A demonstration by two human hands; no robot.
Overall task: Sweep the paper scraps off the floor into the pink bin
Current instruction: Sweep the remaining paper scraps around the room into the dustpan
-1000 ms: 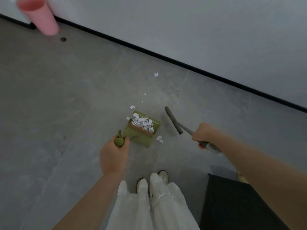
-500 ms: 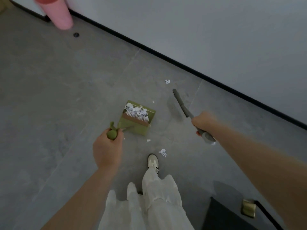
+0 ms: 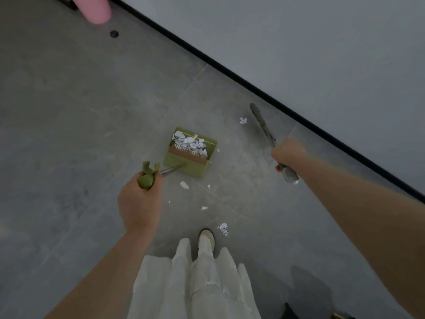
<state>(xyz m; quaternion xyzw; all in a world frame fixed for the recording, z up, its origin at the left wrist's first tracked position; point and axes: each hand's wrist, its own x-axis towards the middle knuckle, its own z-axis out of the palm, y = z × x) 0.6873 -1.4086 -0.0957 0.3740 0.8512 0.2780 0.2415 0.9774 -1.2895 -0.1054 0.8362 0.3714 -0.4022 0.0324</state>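
**dustbunny_k:** So where's the paper at? Most of the paper scraps (image 3: 189, 145) sit piled in the green dustpan (image 3: 189, 157), which is down by the grey floor (image 3: 69, 134). A few loose bits lie behind it, one crumpled scrap (image 3: 222, 228) just beside the person's shoe (image 3: 206, 239), and another scrap (image 3: 243, 120) sits right next to the broom head (image 3: 258, 118).

**mopsy42:** Yeah, and that stuff looks featherlight and flimsy, I'd guess any quick swing or tilt sends it fluttering out. The person isn't touching paper at all: left hand (image 3: 140, 203) is wrapped tight round the pan's green handle knob (image 3: 146, 179), right hand (image 3: 287, 153) clenched round the broom's grey handle (image 3: 288, 173).

**dustbunny_k:** Makes sense, the handles are the place to hold. The pan should stay level, with soft strokes for the strays.

**mopsy42:** Pink bin (image 3: 93, 8) is well off, up by the wall (image 3: 299, 42), top mostly cut off. Long carry for a full pan, imo.
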